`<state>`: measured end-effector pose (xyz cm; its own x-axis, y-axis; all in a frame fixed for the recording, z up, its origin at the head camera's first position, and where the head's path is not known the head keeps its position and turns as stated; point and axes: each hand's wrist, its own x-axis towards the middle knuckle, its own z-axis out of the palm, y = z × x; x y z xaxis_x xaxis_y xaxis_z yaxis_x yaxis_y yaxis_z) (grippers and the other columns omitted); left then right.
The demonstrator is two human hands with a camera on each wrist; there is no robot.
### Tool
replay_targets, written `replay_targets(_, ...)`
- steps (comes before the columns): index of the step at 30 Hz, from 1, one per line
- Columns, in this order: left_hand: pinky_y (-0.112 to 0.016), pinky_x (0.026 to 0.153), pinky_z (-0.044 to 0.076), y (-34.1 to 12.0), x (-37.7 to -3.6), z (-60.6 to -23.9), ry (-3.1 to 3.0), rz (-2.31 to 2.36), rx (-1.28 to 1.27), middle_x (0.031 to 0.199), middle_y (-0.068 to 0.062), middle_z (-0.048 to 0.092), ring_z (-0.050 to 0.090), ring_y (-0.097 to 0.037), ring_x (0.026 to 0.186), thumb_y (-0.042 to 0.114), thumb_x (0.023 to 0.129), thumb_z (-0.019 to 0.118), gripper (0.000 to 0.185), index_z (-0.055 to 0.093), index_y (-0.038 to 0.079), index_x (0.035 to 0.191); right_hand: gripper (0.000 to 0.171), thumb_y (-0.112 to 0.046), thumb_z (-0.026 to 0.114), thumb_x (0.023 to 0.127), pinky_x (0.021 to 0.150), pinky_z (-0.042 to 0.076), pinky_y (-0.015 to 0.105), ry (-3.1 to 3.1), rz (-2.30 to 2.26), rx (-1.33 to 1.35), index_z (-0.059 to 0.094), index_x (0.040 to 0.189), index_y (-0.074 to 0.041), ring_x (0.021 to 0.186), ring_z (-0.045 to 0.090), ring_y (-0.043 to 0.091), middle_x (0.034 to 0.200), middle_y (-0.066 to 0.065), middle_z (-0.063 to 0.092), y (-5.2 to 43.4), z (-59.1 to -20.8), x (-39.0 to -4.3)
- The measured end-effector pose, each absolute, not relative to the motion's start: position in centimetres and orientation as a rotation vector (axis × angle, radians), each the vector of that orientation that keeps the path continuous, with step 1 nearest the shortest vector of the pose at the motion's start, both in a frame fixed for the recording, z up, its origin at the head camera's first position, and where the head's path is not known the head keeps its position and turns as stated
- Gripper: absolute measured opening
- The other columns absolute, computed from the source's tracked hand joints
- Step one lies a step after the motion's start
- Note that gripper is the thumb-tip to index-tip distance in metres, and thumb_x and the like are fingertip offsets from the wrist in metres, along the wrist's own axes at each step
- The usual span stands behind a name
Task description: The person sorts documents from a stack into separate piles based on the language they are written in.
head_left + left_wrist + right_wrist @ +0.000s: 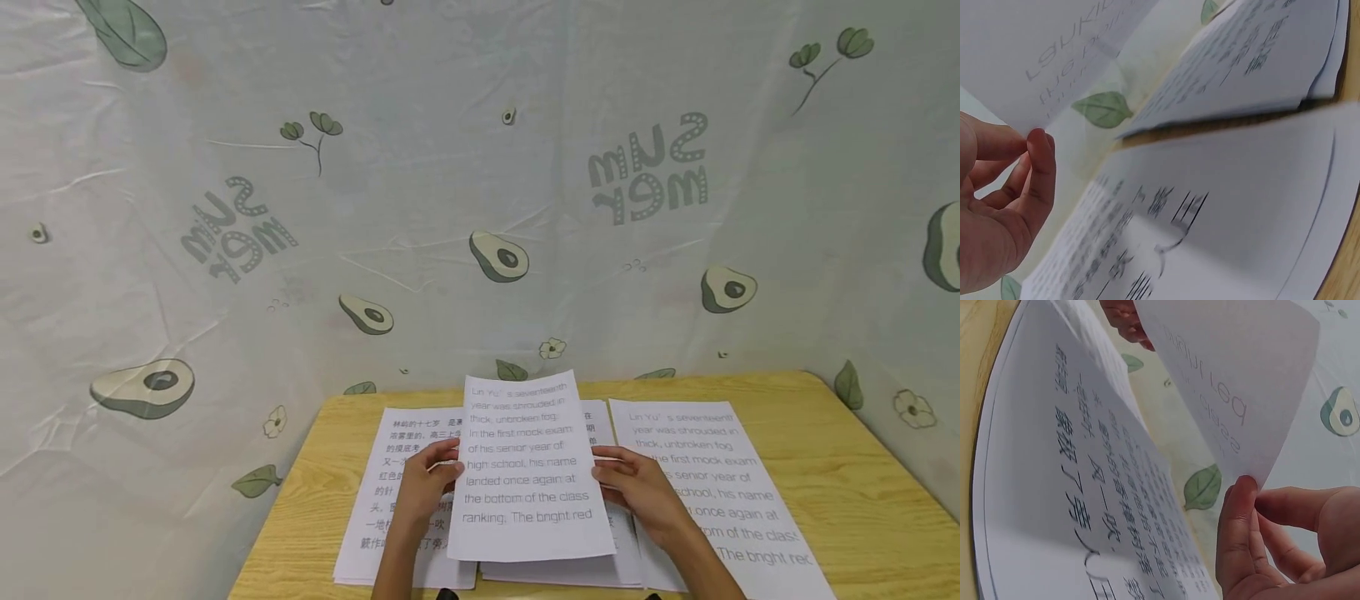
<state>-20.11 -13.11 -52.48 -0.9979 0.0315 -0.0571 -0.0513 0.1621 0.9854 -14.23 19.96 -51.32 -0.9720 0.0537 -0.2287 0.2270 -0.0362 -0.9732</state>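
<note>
A sheet of paper point(525, 467) printed with English text is held up between both hands, over the middle stack of paper point(562, 573). At its left edge, my left hand point(429, 477) pinches it; in the left wrist view thumb and fingers of the left hand point(1007, 200) meet at the sheet point(1066, 50). My right hand point(641, 490) pinches the opposite edge, as the right hand point(1291, 540) in the right wrist view also shows. The raised sheet hides much of the middle stack, whose visible print is Chinese.
To the left lies a stack of Chinese-printed paper point(366, 521), partly behind the left forearm. English-printed paper point(765, 508) lies on the right, overlapped by the right forearm. Beneath everything is a wooden table point(862, 483), with a patterned curtain point(420, 192) behind it.
</note>
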Motion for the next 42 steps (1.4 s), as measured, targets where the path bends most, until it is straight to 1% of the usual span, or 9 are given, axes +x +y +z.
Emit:
replay_targets(8, -0.027, 0.079, 0.061, -14.9, -20.3, -52.3, 2.386, 1.962, -0.054, 0.127, -0.016, 0.069, 0.069, -0.017, 0.095, 0.005, 0.098, 0.071, 0.044, 0.069, 0.007, 0.141, 0.050, -0.009, 0.071, 0.102, 0.078, 0.061, 0.027, 2.075, -2.179, 0.268, 0.056, 0.148, 0.006, 0.094, 0.071, 0.018, 0.118, 0.010, 0.072, 18.1, -51.5, -14.6)
replay_targets(10, -0.027, 0.079, 0.061, -15.0, -20.4, -52.5, 2.383, 1.960, -0.057, 0.127, -0.016, 0.069, 0.069, -0.018, 0.095, 0.005, 0.098, 0.071, 0.043, 0.069, 0.008, 0.141, 0.050, -0.008, 0.071, 0.102, 0.078, 0.061, 0.027, 2.075, -2.181, 0.281, 0.056, 0.148, 0.005, 0.094, 0.070, 0.018, 0.117, 0.010, 0.072, 18.1, -51.6, -14.6)
replay_targets(14, -0.028, 0.080, 0.061, -14.2, -20.6, -52.9, 2.354, 1.975, -0.044, 0.126, -0.015, 0.069, 0.069, -0.018, 0.095, 0.006, 0.098, 0.072, 0.042, 0.070, 0.009, 0.140, 0.050, -0.007, 0.070, 0.101, 0.078, 0.061, 0.027, 2.103, -2.168, 0.311, 0.057, 0.148, 0.005, 0.096, 0.071, 0.018, 0.120, 0.011, 0.072, 18.8, -51.7, -14.5)
replay_targets(17, -0.029, 0.080, 0.061, -12.7, -20.6, -53.0, 2.314, 2.000, -0.029, 0.125, -0.014, 0.068, 0.069, -0.017, 0.095, 0.006, 0.097, 0.073, 0.042, 0.071, 0.010, 0.139, 0.051, -0.008, 0.070, 0.102, 0.080, 0.061, 0.027, 2.128, -2.148, 0.330, 0.056, 0.149, 0.005, 0.098, 0.072, 0.017, 0.122, 0.011, 0.072, 20.2, -51.7, -14.3)
replay_targets(22, -0.030, 0.079, 0.062, -9.3, -20.4, -53.3, 2.243, 2.047, 0.013, 0.123, -0.015, 0.068, 0.070, -0.017, 0.092, 0.004, 0.096, 0.073, 0.042, 0.071, 0.008, 0.137, 0.054, -0.012, 0.069, 0.103, 0.082, 0.060, 0.027, 2.174, -2.086, 0.371, 0.053, 0.153, 0.003, 0.100, 0.071, 0.014, 0.125, 0.007, 0.072, 23.2, -51.6, -13.8)
replay_targets(27, -0.029, 0.078, 0.062, -5.9, -20.3, -54.2, 2.182, 2.066, 0.047, 0.120, -0.014, 0.068, 0.071, -0.016, 0.092, 0.001, 0.094, 0.073, 0.042, 0.071, 0.006, 0.135, 0.057, -0.015, 0.067, 0.105, 0.083, 0.060, 0.028, 2.196, -2.044, 0.390, 0.049, 0.155, 0.003, 0.099, 0.071, 0.011, 0.120, 0.000, 0.074, 26.6, -51.9, -13.4)
replay_targets(34, -0.029, 0.078, 0.062, -1.8, -20.0, -54.6, 2.191, 2.055, 0.036, 0.115, -0.010, 0.068, 0.071, -0.016, 0.091, 0.002, 0.094, 0.072, 0.040, 0.073, 0.009, 0.133, 0.058, -0.021, 0.066, 0.107, 0.084, 0.059, 0.027, 2.235, -1.985, 0.347, 0.048, 0.156, 0.004, 0.098, 0.071, 0.006, 0.114, -0.011, 0.075, 31.0, -52.2, -12.9)
replay_targets(38, -0.029, 0.075, 0.062, 0.8, -19.8, -54.4, 2.170, 2.085, 0.035, 0.112, -0.008, 0.068, 0.070, -0.015, 0.089, 0.001, 0.092, 0.074, 0.039, 0.074, 0.010, 0.130, 0.055, -0.022, 0.066, 0.108, 0.084, 0.059, 0.026, 2.232, -1.960, 0.361, 0.051, 0.155, 0.003, 0.097, 0.069, 0.003, 0.111, -0.016, 0.072, 33.9, -52.3, -12.4)
replay_targets(42, -0.028, 0.074, 0.061, 3.2, -19.5, -54.1, 2.140, 2.112, 0.015, 0.109, -0.006, 0.068, 0.069, -0.014, 0.086, -0.001, 0.091, 0.075, 0.036, 0.076, 0.012, 0.124, 0.053, -0.023, 0.065, 0.108, 0.085, 0.060, 0.025, 2.231, -1.921, 0.377, 0.053, 0.154, 0.002, 0.097, 0.069, 0.002, 0.111, -0.019, 0.071, 36.3, -52.3, -11.7)
